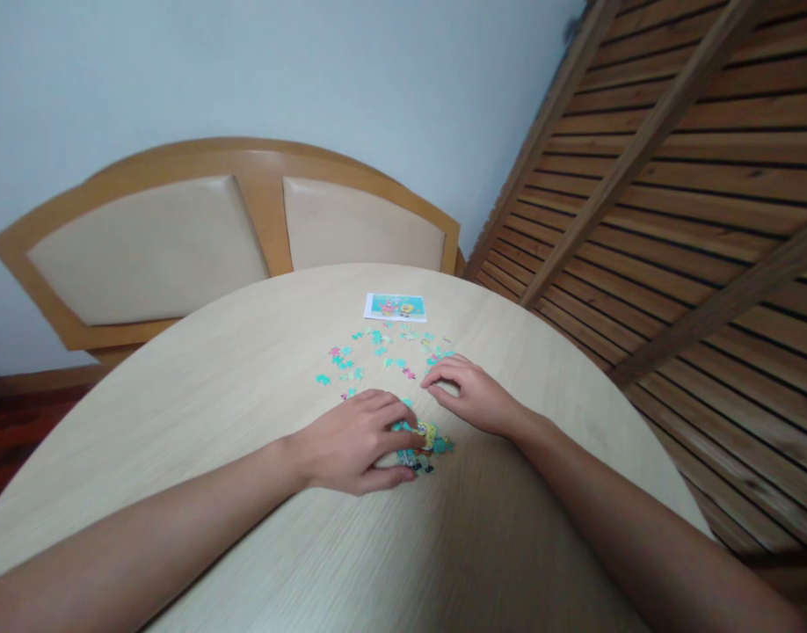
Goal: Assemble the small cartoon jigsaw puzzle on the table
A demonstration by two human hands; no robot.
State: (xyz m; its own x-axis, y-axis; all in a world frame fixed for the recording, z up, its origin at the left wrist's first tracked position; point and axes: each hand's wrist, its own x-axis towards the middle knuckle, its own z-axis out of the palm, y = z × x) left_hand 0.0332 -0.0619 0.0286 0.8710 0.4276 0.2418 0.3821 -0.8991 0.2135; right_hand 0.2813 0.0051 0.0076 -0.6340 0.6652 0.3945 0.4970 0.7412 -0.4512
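Observation:
My left hand (359, 442) lies over a partly joined jigsaw section (436, 440) with a yellow cartoon figure on it. Its fingers are spread, touching the section's left side and covering part of it. To the upper right, my right hand (475, 393) hovers by the loose pieces, its thumb and forefinger tips drawn together; whether a piece is between them cannot be made out. Loose jigsaw pieces (338, 359), mostly turquoise with some pink, are scattered beyond both hands. A pink piece (409, 374) lies just left of the right fingertips.
Behind the loose pieces lies a printed reference picture (396, 307) with two cartoon figures. Everything rests on a round pale wooden table (245, 378). A padded wooden bench back (179, 237) stands against the far wall, and a slatted wooden panel (667, 176) rises at the right.

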